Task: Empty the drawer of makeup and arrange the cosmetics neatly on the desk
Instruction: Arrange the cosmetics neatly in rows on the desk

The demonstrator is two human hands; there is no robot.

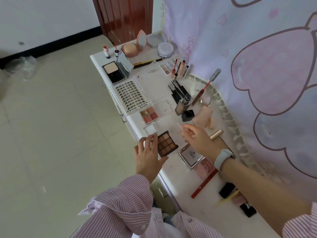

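Note:
A brown nine-pan eyeshadow palette (167, 143) lies open near the white desk's (173, 174) left edge. My left hand (148, 154) holds it at its near-left side, fingers spread along the edge and thumb at the front corner. My right hand (197, 138) reaches over the palette's clear lid (175, 130) and pinches the lid's thin far edge. A small four-pan palette (148, 114) lies just beyond, and a lash tray (131, 97) beyond that.
Many cosmetics cover the desk: black compact (112, 72), pink cushion compact (133, 48), foundation bottle (183, 104), pencils (177, 91), lip gloss (199, 95), boxed palette (191, 156), red pencil (205, 183). A pink curtain (257, 66) hangs along the right. Tiled floor lies left.

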